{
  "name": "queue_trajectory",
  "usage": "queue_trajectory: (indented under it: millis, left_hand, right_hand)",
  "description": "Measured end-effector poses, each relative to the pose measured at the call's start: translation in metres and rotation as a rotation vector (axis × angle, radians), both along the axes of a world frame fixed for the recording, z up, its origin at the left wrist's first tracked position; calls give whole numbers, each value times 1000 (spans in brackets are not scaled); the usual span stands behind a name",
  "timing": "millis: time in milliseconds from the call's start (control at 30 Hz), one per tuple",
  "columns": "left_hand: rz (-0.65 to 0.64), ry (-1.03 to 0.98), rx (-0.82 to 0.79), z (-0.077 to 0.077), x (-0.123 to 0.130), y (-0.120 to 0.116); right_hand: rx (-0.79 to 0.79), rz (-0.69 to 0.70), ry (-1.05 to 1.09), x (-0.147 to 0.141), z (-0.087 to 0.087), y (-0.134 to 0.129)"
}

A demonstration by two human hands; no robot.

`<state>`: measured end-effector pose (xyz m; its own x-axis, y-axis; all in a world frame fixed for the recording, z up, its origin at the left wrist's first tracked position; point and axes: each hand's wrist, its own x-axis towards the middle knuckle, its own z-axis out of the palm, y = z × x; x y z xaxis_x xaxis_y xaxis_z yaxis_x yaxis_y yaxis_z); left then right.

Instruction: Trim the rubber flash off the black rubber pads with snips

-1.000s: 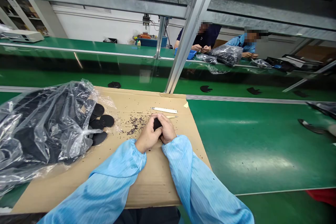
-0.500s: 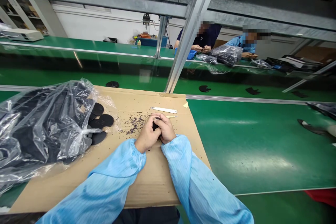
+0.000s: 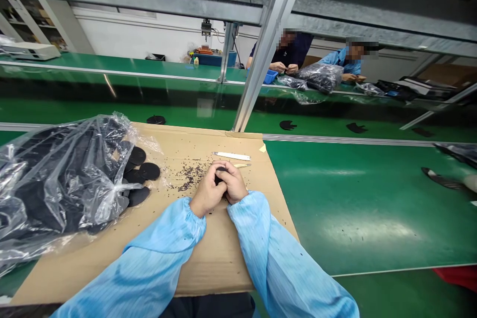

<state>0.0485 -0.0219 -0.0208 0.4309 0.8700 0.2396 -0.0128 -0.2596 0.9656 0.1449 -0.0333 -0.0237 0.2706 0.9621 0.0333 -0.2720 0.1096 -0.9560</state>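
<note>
Both hands are closed together round a black disc (image 3: 220, 176), most of which the fingers hide. My left hand (image 3: 207, 190) grips it from the left, and my right hand (image 3: 233, 182) wraps it from the right. Beneath them lies a sheet of cardboard (image 3: 208, 268). Small black scraps (image 3: 191, 177) are scattered just left of the hands. Beyond the fingers rest a white-handled knife (image 3: 231, 156) and a thin yellowish pointed tool (image 3: 243, 165). Several loose black discs (image 3: 149, 171) lie at the mouth of a clear plastic bag (image 3: 67, 179) filled with more dark pieces.
A metal post (image 3: 257, 64) rises behind the cardboard's far edge. Black cut pieces (image 3: 287, 124) lie on the green belt (image 3: 186, 104) beyond. To the right runs a green work surface (image 3: 357, 198). Two co-workers handle small items across the line, near a blue bin (image 3: 270, 77).
The view has shifted very slightly. Both hands keep their hold on the black disc, with hardly any visible movement of the fingers.
</note>
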Motion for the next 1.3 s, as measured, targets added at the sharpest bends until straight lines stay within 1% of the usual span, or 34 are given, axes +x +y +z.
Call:
queue_trajectory:
  millis: [400,667,900,1300]
  left_hand:
    - [-5,-9,5,-1,1,1]
    - [8,-21,-21,0,1,0]
    - [4,-23,-29,0,0,-1]
    - [6,-7,0,-2,1,2]
  right_hand:
    - [11,-1,-23,2,-2,1]
    - [13,-2,-15,0,-2,1]
    - [16,4,-30,1,-4,2]
    - [22,-4,-32,0,-2,1]
